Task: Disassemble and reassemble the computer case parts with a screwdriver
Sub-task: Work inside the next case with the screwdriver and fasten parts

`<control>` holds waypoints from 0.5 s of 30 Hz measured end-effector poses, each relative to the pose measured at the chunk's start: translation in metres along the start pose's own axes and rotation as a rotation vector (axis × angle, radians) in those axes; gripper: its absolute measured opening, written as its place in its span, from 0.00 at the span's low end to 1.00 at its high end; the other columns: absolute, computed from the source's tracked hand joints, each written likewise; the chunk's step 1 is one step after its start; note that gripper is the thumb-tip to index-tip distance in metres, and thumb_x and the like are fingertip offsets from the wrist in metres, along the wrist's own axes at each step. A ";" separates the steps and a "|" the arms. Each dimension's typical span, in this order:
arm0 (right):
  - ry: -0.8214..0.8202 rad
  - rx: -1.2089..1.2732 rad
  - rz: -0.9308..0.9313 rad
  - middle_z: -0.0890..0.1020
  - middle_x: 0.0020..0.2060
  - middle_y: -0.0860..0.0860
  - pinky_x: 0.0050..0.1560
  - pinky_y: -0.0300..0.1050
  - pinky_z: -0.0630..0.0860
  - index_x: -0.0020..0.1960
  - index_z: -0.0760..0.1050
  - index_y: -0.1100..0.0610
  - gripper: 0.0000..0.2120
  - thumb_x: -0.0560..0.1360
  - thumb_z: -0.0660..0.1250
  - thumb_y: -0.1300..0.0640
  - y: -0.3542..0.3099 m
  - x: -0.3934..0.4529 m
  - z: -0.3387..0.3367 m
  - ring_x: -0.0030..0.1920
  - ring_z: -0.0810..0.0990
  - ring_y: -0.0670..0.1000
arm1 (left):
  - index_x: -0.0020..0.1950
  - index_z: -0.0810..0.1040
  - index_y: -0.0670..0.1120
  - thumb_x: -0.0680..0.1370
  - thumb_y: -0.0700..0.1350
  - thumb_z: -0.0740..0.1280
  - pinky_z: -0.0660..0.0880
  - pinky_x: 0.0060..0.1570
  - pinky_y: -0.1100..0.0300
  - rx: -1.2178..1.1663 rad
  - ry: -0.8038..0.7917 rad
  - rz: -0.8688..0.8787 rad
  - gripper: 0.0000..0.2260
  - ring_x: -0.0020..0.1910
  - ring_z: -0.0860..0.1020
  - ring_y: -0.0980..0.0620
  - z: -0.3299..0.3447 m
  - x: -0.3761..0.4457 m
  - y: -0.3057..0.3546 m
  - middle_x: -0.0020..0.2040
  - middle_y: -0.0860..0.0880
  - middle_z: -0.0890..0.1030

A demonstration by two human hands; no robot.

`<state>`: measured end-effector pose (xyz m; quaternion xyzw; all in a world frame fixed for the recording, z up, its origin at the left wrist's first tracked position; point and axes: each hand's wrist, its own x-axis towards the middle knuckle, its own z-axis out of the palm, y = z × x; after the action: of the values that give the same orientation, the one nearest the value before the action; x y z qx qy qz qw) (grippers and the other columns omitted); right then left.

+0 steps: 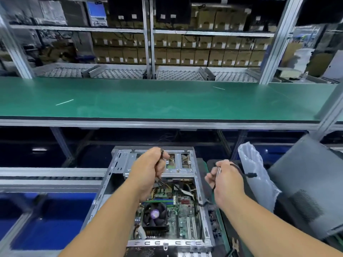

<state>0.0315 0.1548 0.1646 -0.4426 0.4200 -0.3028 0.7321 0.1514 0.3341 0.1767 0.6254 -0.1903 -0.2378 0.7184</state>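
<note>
— Desk: What is happening over the open grey steel computer case (118, 164)?

— Operator: I am working both hands above it as it is lying on its side below the green-topped bench (167, 101), green motherboard (182, 208) and black fan cooler (155, 215) showing. My left hand (148, 167) is curling tight round a bundle of dark wires (161, 178); my right hand (227, 179) is gripping a thin black cable (243, 173) and what may be a slim metal shaft.

— Desk: Which step?

— Operator: I am judging it cable clearing, mid-disassembly. Next, I am reckoning, the leads need parting before any screw.

— Desk: Anything unclear?

— Operator: I am not making out a screwdriver for certain. The clear plastic bag (254, 164) and dark grey panel (306, 182) are hiding what lies to the right.
</note>
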 end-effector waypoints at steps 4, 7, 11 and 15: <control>-0.021 -0.214 -0.395 0.75 0.29 0.50 0.43 0.58 0.83 0.46 0.75 0.45 0.10 0.80 0.55 0.50 0.004 -0.007 -0.005 0.30 0.78 0.49 | 0.52 0.78 0.42 0.81 0.42 0.56 0.65 0.33 0.55 0.053 0.206 -0.336 0.11 0.29 0.64 0.51 0.009 0.013 -0.036 0.30 0.50 0.68; -0.080 -0.174 -0.627 0.73 0.34 0.47 0.40 0.49 0.82 0.47 0.74 0.43 0.10 0.80 0.55 0.52 0.002 -0.010 -0.007 0.32 0.74 0.47 | 0.52 0.79 0.43 0.83 0.39 0.56 0.61 0.28 0.60 0.271 0.195 -0.528 0.12 0.27 0.62 0.51 0.010 0.018 -0.057 0.29 0.49 0.68; 0.099 -0.002 -0.618 0.75 0.34 0.43 0.29 0.40 0.70 0.41 0.72 0.39 0.24 0.74 0.49 0.67 -0.038 0.006 -0.008 0.30 0.70 0.45 | 0.53 0.81 0.43 0.82 0.41 0.58 0.57 0.26 0.61 0.366 0.136 -0.527 0.12 0.25 0.61 0.53 -0.021 0.024 -0.050 0.32 0.49 0.70; 0.256 0.097 -0.479 0.71 0.37 0.55 0.34 0.47 0.64 0.44 0.70 0.45 0.17 0.77 0.51 0.65 -0.061 0.024 -0.016 0.36 0.68 0.53 | 0.46 0.82 0.45 0.79 0.41 0.62 0.61 0.27 0.63 0.531 0.246 -0.381 0.09 0.25 0.65 0.52 -0.063 0.031 -0.025 0.30 0.50 0.72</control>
<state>0.0242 0.1030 0.2067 -0.4519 0.3777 -0.5404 0.6009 0.2105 0.3647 0.1419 0.8387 -0.0375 -0.2327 0.4909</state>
